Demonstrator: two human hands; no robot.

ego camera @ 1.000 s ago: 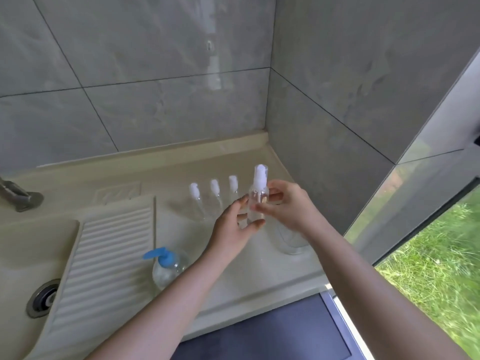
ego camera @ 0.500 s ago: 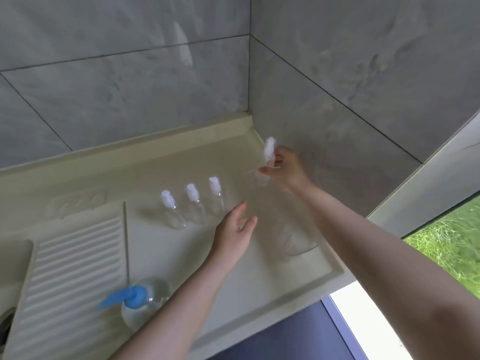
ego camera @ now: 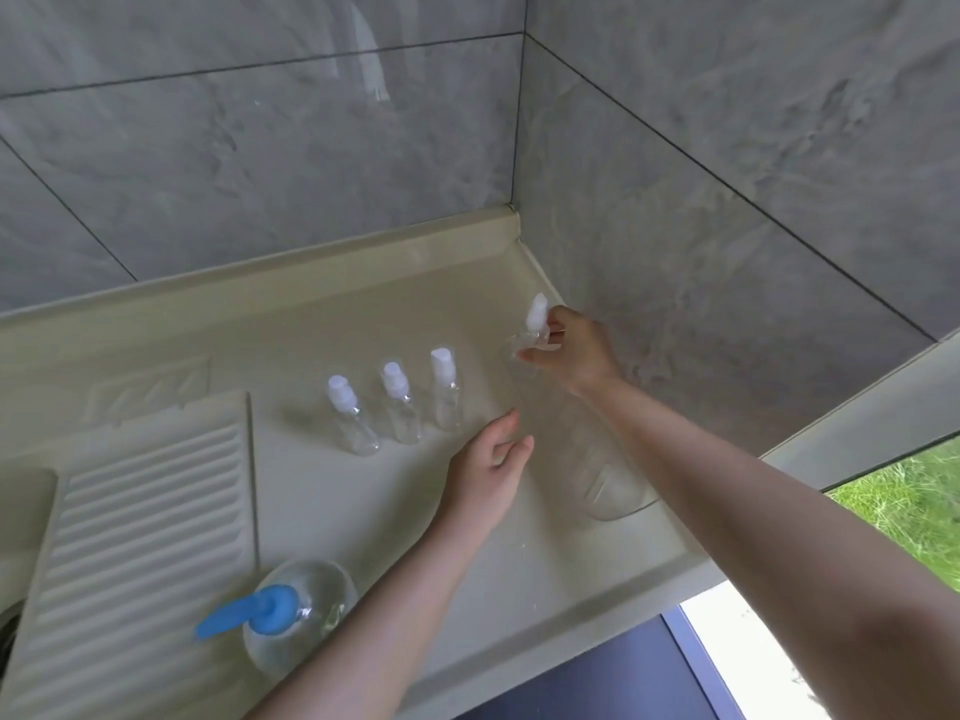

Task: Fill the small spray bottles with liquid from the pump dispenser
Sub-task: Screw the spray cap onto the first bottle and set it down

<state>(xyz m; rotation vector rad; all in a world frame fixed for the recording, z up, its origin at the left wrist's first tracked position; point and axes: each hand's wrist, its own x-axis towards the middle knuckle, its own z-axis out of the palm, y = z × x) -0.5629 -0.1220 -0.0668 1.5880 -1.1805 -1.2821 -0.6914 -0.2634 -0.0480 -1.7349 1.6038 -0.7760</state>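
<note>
Right hand (ego camera: 569, 350) pinches spray head (ego camera: 536, 310) above large clear bottle (ego camera: 582, 433), far right near wall. Left hand (ego camera: 491, 467) open, empty, beside bottle. Three small spray bottles (ego camera: 400, 405) upright in row; pump dispenser (ego camera: 291, 613) near left. Lift head straight, steady bottle with left.

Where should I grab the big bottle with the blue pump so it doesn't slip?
Probably best to wrap a hand around the neck just under the blue pump head, coming from above. The pump bottle stands upright, its clear body is round and wide, and the spout points left, so approach from the right side.
</note>
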